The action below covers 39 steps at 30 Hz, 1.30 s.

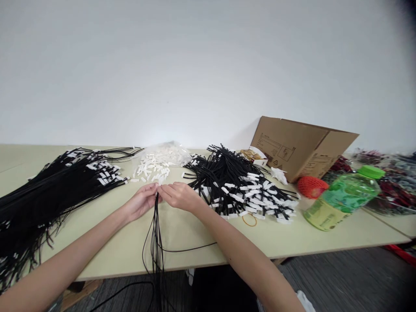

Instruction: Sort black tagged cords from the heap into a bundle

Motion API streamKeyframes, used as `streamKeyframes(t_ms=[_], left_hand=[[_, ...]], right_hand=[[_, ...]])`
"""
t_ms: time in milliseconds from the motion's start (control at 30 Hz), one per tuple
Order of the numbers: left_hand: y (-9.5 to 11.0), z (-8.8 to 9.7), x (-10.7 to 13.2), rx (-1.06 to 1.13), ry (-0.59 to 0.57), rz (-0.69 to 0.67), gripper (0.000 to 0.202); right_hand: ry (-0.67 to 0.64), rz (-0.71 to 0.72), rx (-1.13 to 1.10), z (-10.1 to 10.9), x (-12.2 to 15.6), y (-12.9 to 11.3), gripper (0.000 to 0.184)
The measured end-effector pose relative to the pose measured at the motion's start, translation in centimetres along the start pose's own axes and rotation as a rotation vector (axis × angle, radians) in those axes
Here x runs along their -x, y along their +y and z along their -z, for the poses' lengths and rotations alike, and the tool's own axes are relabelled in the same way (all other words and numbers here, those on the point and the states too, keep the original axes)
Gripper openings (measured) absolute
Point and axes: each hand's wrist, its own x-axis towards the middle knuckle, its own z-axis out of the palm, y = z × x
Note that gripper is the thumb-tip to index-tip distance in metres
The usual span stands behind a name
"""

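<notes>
My left hand (142,201) and my right hand (180,196) meet over the middle of the table (195,234), fingers pinched together on the top ends of a small bundle of black cords (157,242). The cords hang down from my fingers across the table and over its front edge. Just beyond my hands lies a heap of small white plastic clips (152,169). Whether a clip sits between my fingertips is too small to tell.
A large pile of black cords with white clips (55,186) spreads at the left, another pile (240,186) at the right. A rubber band (249,220), an open cardboard box (302,145), a red net object (312,186) and a green-capped bottle (344,197) lie right.
</notes>
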Motion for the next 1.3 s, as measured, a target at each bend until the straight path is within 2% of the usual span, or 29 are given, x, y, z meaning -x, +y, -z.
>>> streamKeyframes(t_ms=[267, 567, 867, 1100, 1300], left_hand=[[0.07, 0.09, 0.05, -0.024, 0.022, 0.022, 0.014], [0.06, 0.12, 0.01, -0.036, 0.026, 0.020, 0.013], [0.04, 0.04, 0.00, -0.042, 0.030, 0.039, 0.010], [-0.16, 0.35, -0.07, -0.082, 0.036, 0.018, 0.007], [0.19, -0.13, -0.07, -0.074, 0.034, -0.004, 0.009]], right_hand=[[-0.021, 0.064, 0.002, 0.09, 0.03, 0.12, 0.026], [-0.057, 0.055, -0.022, -0.05, 0.10, -0.03, 0.027], [-0.039, 0.035, -0.020, -0.35, 0.08, -0.19, 0.023], [-0.035, -0.023, -0.013, -0.49, 0.18, -0.18, 0.023], [-0.040, -0.153, -0.062, -0.86, 0.36, -0.40, 0.018]])
